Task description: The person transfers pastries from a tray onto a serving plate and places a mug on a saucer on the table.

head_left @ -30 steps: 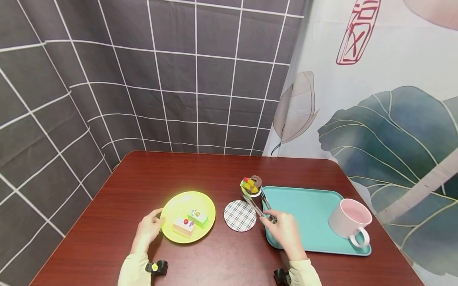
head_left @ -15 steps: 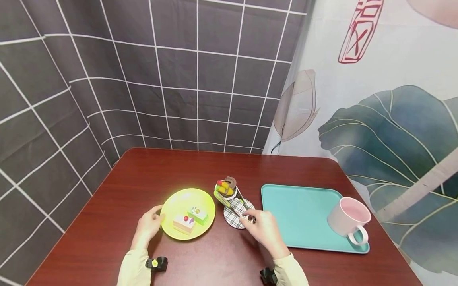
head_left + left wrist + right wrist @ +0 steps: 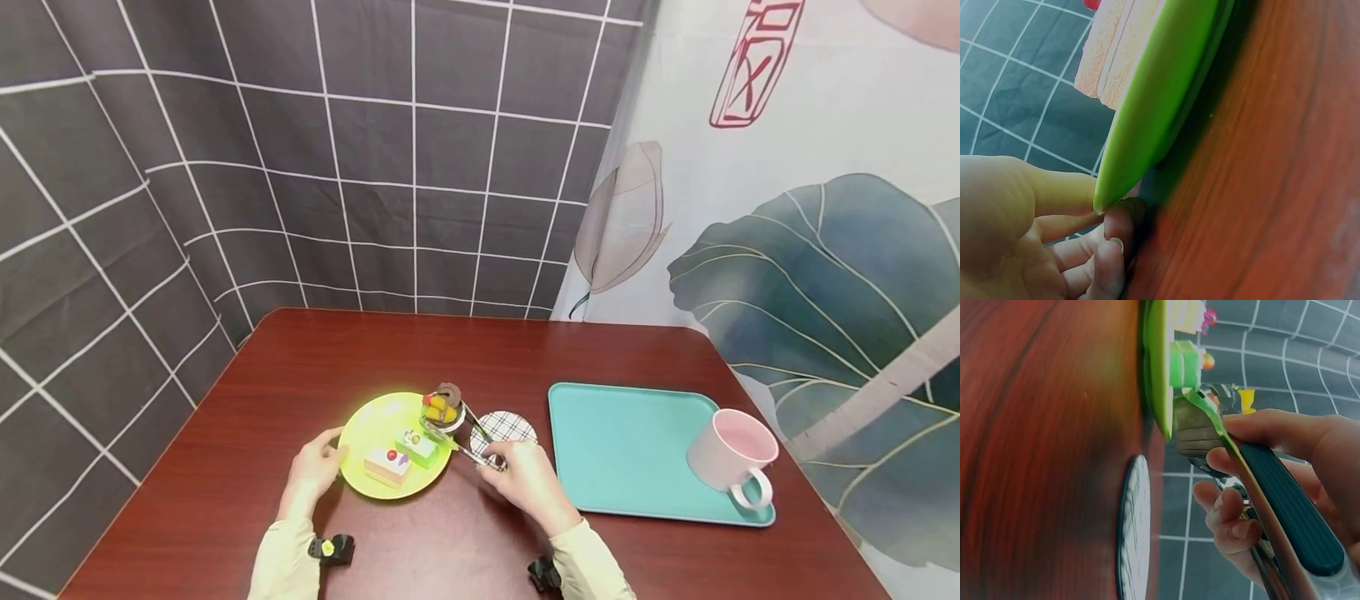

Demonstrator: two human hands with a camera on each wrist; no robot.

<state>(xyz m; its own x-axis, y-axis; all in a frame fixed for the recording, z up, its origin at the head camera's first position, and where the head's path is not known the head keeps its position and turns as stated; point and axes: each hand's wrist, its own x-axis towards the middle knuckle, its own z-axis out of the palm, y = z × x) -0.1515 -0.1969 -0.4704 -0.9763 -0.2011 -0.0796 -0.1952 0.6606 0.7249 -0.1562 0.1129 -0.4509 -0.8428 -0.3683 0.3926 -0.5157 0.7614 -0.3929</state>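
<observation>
My left hand [image 3: 311,473] pinches the left rim of a yellow-green plate [image 3: 363,429]; in the left wrist view the thumb lies above the rim and fingers are below. On the plate sit a pink cake slice [image 3: 386,472] and a green cake slice [image 3: 418,451]. With my right hand [image 3: 527,485] I hold metal tongs [image 3: 1291,509] that have dark ribbed grips. Between their tips is a small toy cupcake [image 3: 442,410] topped with fruit and a chocolate swirl. It is over the plate's right edge, beside the green slice. Whether it touches the plate I cannot tell.
A round checked coaster [image 3: 512,427] lies right of the plate, partly under the tongs and right hand. Farther right is a turquoise tray [image 3: 622,450] with a pink mug [image 3: 720,462] at its right end. Curtains hang behind the wooden table [image 3: 360,342].
My right hand has carried the cupcake in the tongs leftward, from beside the tray, across the coaster, to the plate's right edge. My left hand stays at the plate's rim.
</observation>
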